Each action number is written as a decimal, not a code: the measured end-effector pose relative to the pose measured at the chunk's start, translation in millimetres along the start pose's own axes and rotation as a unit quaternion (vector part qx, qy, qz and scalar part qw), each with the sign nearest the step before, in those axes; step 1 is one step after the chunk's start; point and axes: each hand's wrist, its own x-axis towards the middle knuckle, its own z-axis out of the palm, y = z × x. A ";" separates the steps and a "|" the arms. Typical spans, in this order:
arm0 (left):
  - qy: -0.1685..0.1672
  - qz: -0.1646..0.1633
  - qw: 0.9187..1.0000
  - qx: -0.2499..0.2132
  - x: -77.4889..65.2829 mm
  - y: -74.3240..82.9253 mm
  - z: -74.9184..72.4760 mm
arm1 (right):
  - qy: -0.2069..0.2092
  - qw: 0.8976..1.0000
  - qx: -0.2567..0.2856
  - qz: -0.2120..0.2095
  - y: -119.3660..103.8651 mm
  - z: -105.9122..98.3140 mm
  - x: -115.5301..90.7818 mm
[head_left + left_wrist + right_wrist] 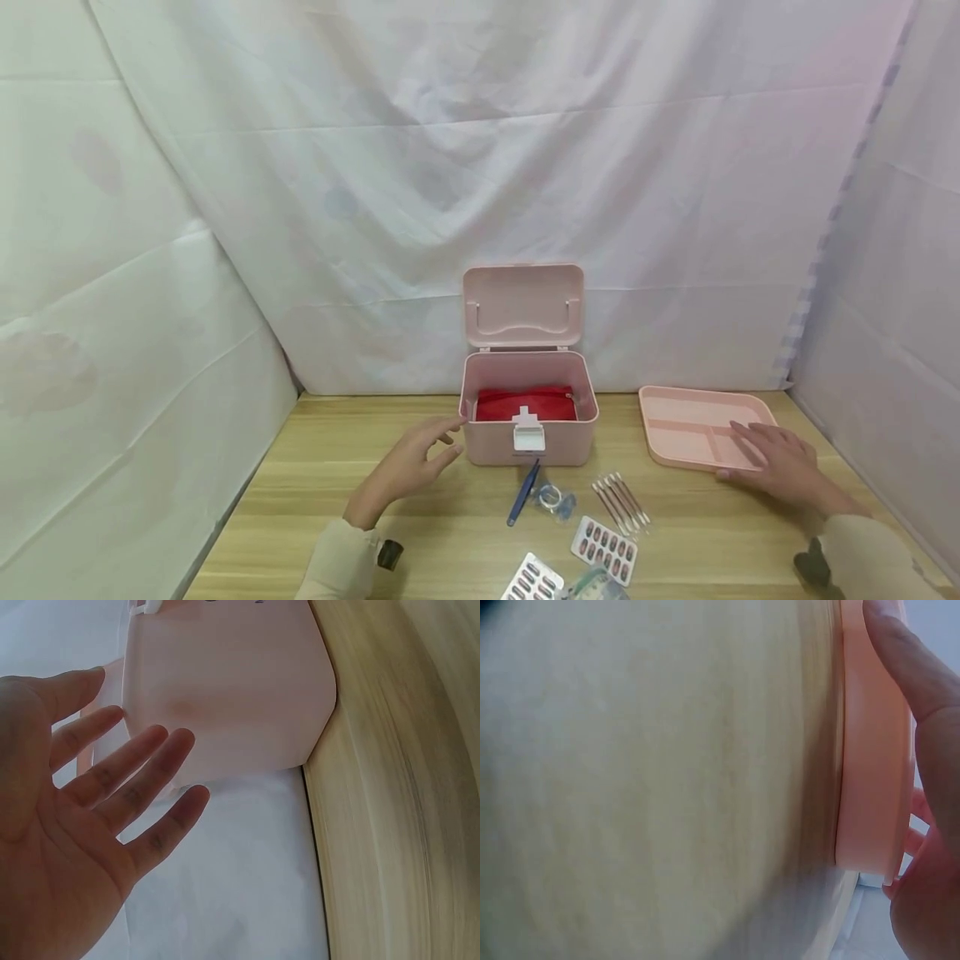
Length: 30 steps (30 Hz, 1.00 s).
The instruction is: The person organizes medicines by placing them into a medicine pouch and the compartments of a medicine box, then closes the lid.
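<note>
A pink box [491, 442] stands with its lid [523, 304] raised, and a red pouch [525, 405] lies inside. My left hand [411, 462] reaches toward the box's left front corner, fingers spread and palm bare. In the left wrist view the fingertips overlap the pink wall [225, 682]. Over at the right, a pink divided tray [678, 412] rests on the table. My right hand [780, 462] lies over its front right corner, fingers extended across the compartments. The right wrist view shows the thumb [904, 652] along the tray's rim.
In front of the box lie blue tweezers [522, 494], a small blue-and-clear packet [553, 500] with a white ring, and several cotton swabs [621, 502]. Nearer are two capsule blister packs [604, 548] and a partly cut-off clear packet [596, 587]. White cloth [375, 208] encloses the table.
</note>
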 end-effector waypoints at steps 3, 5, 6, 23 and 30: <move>-0.003 0.009 1.000 -0.004 -1.6 -0.6 3.1 | -0.001 1.000 0.002 0.003 2.6 0.9 1.4; -0.005 0.013 1.000 -0.007 -2.7 0.6 4.4 | -0.004 1.000 -0.002 0.003 4.4 1.6 2.2; -0.006 0.015 1.000 -0.006 -3.4 1.4 5.0 | -0.006 1.000 -0.004 0.005 5.0 1.9 2.6; -0.017 0.015 1.000 -0.009 -8.4 8.7 11.1 | 0.010 1.000 0.005 0.014 -3.1 8.0 2.0; -0.022 0.013 1.000 -0.018 -4.4 14.4 12.1 | 0.038 0.999 -0.003 0.008 -7.8 3.9 -0.7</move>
